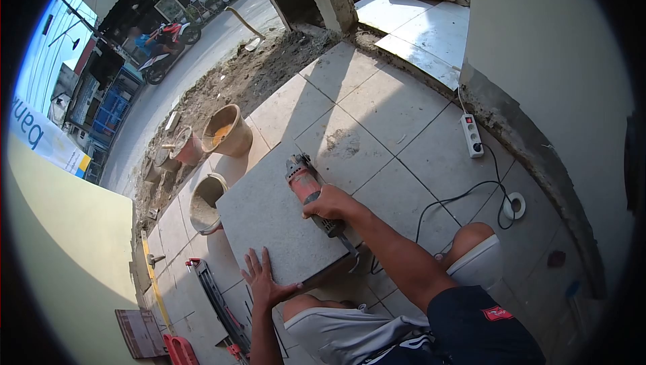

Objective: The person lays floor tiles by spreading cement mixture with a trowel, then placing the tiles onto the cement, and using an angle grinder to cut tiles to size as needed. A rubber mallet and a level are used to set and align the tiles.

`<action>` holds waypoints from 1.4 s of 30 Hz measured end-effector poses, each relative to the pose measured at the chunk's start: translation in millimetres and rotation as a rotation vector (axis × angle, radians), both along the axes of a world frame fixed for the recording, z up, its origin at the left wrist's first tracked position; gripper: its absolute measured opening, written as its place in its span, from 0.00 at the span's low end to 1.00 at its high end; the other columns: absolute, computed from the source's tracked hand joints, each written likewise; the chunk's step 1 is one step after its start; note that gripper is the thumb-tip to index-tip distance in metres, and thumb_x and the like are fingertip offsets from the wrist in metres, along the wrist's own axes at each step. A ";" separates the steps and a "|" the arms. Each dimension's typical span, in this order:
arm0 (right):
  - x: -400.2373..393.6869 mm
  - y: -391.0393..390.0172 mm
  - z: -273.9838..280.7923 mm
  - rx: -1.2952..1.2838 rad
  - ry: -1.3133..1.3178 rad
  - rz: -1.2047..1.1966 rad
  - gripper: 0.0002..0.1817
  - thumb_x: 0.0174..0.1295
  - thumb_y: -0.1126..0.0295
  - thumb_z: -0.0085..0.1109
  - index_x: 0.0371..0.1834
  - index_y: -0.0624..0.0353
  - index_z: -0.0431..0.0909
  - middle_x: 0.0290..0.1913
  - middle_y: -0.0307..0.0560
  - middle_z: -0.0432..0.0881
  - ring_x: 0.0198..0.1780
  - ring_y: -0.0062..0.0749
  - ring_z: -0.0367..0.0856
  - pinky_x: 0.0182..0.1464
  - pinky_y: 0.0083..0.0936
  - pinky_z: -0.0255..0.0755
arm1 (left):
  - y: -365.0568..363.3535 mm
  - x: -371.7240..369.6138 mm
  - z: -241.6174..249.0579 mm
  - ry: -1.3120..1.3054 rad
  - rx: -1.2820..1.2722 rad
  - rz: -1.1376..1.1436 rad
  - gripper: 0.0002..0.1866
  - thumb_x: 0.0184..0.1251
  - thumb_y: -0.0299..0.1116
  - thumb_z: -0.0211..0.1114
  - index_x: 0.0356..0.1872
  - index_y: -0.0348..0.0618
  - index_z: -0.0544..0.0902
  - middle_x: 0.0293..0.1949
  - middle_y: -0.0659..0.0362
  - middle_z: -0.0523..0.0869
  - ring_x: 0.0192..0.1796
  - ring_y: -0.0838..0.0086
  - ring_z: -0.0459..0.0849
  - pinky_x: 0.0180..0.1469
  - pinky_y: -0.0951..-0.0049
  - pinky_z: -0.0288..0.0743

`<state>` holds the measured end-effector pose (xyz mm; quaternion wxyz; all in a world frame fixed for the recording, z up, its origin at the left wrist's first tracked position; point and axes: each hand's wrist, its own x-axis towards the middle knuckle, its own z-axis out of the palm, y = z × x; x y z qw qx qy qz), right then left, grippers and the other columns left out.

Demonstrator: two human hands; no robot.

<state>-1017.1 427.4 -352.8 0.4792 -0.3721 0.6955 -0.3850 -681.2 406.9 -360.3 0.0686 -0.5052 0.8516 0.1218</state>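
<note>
My right hand (331, 204) is wrapped round the body of a red and black angle grinder (306, 183). The grinder's head lies over the far right edge of a large grey floor tile (269, 193), and its cord end hangs off towards my knees. Fingers spread, my left hand (262, 279) rests on the tile's near left corner. The tile sits raised above the tiled floor in front of my legs.
Buckets (229, 130) stand beyond the tile, another bucket (207, 203) at its left. A tile cutter (219, 311) lies left. At right are a power strip (472, 136), its black cable and a tape roll (514, 207). A person on a motorcycle (165, 48) is on the road.
</note>
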 end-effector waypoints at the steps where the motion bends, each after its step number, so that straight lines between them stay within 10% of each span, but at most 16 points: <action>1: -0.1 0.1 -2.0 0.002 -0.001 0.000 0.27 0.40 0.54 0.79 0.25 0.72 0.83 0.28 0.57 0.85 0.28 0.41 0.82 0.36 0.35 0.77 | 0.9 0.0 -1.2 -0.002 0.002 0.002 0.81 0.23 0.68 0.85 0.87 0.50 0.51 0.87 0.41 0.40 0.88 0.44 0.35 0.82 0.33 0.29; 40: 6.1 33.9 -2.0 0.050 -0.045 0.059 0.32 0.42 0.50 0.78 0.34 0.75 0.86 0.37 0.67 0.88 0.37 0.50 0.88 0.45 0.37 0.81 | -1.5 5.8 -10.5 0.015 -0.029 -0.023 0.84 0.22 0.78 0.81 0.86 0.50 0.52 0.87 0.42 0.39 0.88 0.45 0.35 0.81 0.30 0.29; 42: 8.3 35.9 -0.2 0.045 -0.020 0.023 0.24 0.41 0.54 0.79 0.25 0.66 0.82 0.27 0.52 0.84 0.27 0.37 0.80 0.36 0.34 0.76 | -1.7 6.6 -10.9 0.020 -0.032 -0.024 0.83 0.22 0.78 0.81 0.86 0.50 0.52 0.87 0.42 0.40 0.88 0.45 0.35 0.81 0.30 0.29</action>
